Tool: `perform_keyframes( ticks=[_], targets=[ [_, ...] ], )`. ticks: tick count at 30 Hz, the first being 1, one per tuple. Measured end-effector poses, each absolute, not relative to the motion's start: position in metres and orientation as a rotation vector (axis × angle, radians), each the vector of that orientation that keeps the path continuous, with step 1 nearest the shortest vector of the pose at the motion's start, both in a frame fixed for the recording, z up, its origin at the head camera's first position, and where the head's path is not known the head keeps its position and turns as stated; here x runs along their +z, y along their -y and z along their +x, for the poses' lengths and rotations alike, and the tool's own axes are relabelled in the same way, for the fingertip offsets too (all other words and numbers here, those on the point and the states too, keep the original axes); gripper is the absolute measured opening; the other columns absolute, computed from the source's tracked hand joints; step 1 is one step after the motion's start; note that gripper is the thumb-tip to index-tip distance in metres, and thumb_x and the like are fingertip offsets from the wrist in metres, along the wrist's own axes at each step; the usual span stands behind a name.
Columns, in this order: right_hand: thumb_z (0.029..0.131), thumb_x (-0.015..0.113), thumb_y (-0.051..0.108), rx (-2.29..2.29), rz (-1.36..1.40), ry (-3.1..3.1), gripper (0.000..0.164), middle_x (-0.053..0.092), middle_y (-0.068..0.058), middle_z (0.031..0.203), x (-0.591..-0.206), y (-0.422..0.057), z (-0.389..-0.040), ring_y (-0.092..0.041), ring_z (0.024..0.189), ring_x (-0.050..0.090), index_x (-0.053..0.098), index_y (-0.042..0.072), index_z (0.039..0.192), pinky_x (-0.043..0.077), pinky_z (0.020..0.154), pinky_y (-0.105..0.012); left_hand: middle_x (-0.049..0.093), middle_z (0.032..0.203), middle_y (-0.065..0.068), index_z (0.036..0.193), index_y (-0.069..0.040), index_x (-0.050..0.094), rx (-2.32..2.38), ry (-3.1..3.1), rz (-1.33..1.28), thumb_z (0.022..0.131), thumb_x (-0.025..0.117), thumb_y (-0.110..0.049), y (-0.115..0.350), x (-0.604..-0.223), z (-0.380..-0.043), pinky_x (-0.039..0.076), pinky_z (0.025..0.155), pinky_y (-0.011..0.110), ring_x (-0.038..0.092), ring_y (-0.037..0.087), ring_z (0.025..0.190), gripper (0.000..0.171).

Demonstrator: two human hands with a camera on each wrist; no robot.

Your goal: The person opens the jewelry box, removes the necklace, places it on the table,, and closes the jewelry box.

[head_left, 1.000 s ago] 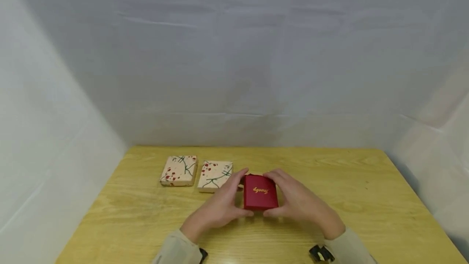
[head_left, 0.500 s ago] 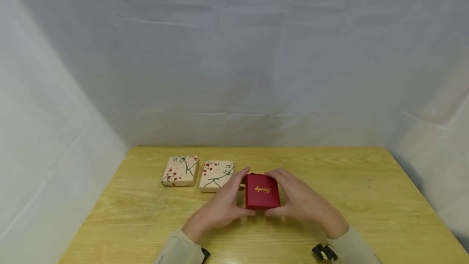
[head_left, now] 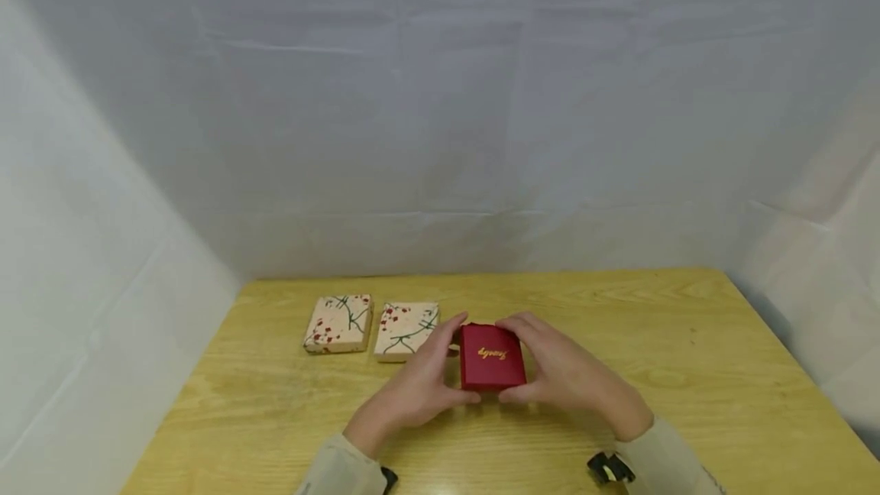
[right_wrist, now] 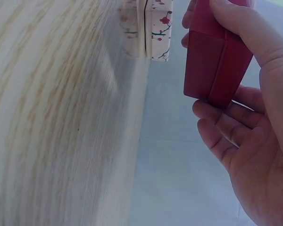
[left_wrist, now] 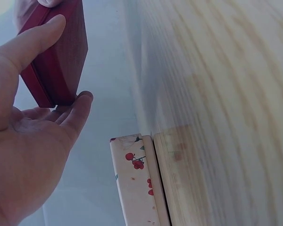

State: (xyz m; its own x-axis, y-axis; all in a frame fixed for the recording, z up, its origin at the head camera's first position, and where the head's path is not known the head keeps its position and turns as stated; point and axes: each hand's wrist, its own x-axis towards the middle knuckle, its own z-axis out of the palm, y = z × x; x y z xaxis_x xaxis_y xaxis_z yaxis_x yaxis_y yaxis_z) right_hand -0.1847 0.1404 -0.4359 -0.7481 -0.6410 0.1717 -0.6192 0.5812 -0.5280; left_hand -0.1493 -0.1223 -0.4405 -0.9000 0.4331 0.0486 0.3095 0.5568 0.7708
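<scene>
A dark red jewelry box [head_left: 491, 357] with gold lettering on its lid is held between both hands, in front of the body. My left hand [head_left: 422, 384] grips its left side, thumb at the near edge and fingers at the far edge. From the right, my right hand [head_left: 564, 369] holds it the same way. Both wrist views show the red box [right_wrist: 212, 61] raised off the table, with a seam between lid and base; the lid looks closed. Whatever is inside is hidden.
Two cream boxes with red blossoms and green branches lie on the wooden table [head_left: 687, 396]: one at the far left [head_left: 338, 323], the other [head_left: 406, 331] just beyond my left hand. White sheeting [head_left: 440, 113] surrounds the table's back and sides.
Both hands keep their hold on the red jewelry box, which stays almost in place. The head view has shifted slightly; the cream boxes have not moved on the table.
</scene>
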Motion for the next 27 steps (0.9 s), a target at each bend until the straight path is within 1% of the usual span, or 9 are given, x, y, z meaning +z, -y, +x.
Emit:
perform_keyframes(
  ticks=[8, 18, 27],
  targets=[
    [0.078, 0.096, 0.046, -0.902, -1.109, -2.757, 0.094, 0.057, 0.002, 0.137, -0.4348, -0.1417, -0.1852, -0.014, 0.122, 0.059, 0.051, 0.008, 0.151, 0.055, 0.104, -0.043, 0.041, 0.162, 0.009, 0.169, -0.011, 0.019, 1.288, -2.621, 0.633, 0.086, 0.091, -0.021, 0.1221, -0.4407, -0.1496, 0.042, 0.118, 0.048, 0.052, 0.026, 0.139, 0.110],
    [0.078, 0.094, 0.049, -0.902, -1.085, -2.745, 0.094, 0.056, 0.004, 0.139, -0.4351, -0.1413, -0.1858, -0.012, 0.124, 0.058, 0.051, 0.013, 0.153, 0.054, 0.105, -0.040, 0.041, 0.162, 0.011, 0.169, -0.010, 0.018, 1.288, -2.632, 0.645, 0.086, 0.092, -0.019, 0.1227, -0.4425, -0.1504, 0.043, 0.117, 0.049, 0.052, 0.027, 0.139, 0.111],
    [0.078, 0.095, 0.048, -0.921, -1.120, -2.752, 0.093, 0.057, 0.002, 0.139, -0.4357, -0.1418, -0.1851, -0.014, 0.125, 0.058, 0.051, 0.010, 0.152, 0.054, 0.105, -0.043, 0.040, 0.164, 0.012, 0.169, -0.010, 0.019, 1.285, -2.635, 0.640, 0.086, 0.091, -0.019, 0.1225, -0.4430, -0.1503, 0.040, 0.119, 0.051, 0.051, 0.029, 0.140, 0.110]
  ],
)
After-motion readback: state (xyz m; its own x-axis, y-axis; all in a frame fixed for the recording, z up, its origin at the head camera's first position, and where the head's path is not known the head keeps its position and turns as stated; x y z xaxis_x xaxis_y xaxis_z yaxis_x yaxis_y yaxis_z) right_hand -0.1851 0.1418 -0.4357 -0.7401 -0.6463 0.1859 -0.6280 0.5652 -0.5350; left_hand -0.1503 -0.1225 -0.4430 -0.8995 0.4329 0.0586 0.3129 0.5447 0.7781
